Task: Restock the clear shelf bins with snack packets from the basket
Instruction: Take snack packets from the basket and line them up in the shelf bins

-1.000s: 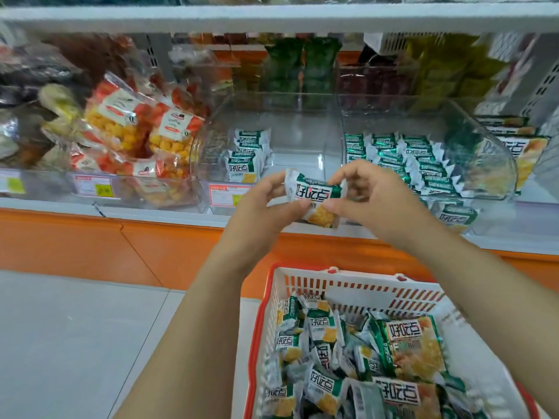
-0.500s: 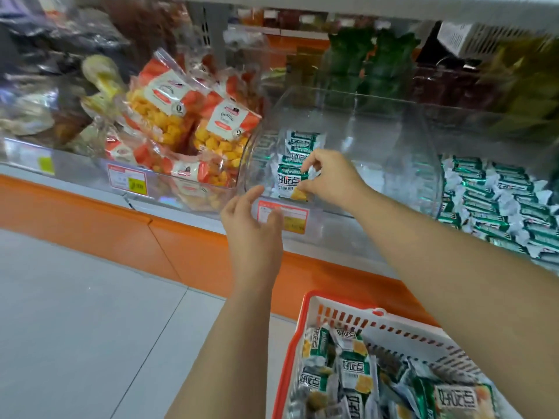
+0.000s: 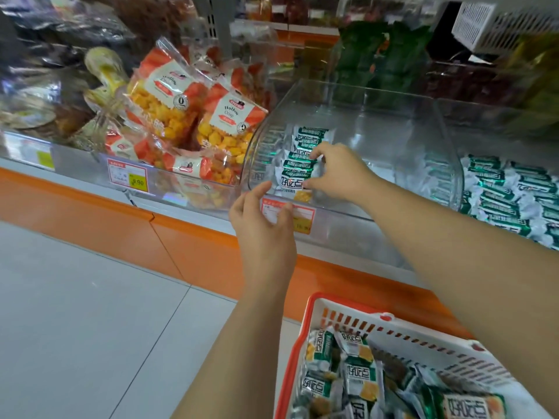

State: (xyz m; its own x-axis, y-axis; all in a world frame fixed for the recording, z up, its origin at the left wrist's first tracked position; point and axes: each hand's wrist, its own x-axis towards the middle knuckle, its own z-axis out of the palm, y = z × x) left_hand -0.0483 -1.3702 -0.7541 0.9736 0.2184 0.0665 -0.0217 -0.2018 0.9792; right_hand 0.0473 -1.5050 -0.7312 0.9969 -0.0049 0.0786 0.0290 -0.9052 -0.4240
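A clear shelf bin holds a short row of green-and-white snack packets along its left side. My right hand reaches inside the bin and pinches the front snack packet of that row between thumb and fingers. In front of the bin's price label, my left hand hangs with loosely spread fingers and holds nothing. The white basket with an orange rim sits at the bottom right, with several of the same packets inside.
Left of the bin, bags of orange-yellow crisps fill a neighbouring bin. To the right, another bin holds several green packets. An orange shelf base runs below the bins, above the grey tiled floor.
My right hand carried the packet from above the basket into the bin, to the front of the row. My left hand let go of it and dropped to the bin's front.
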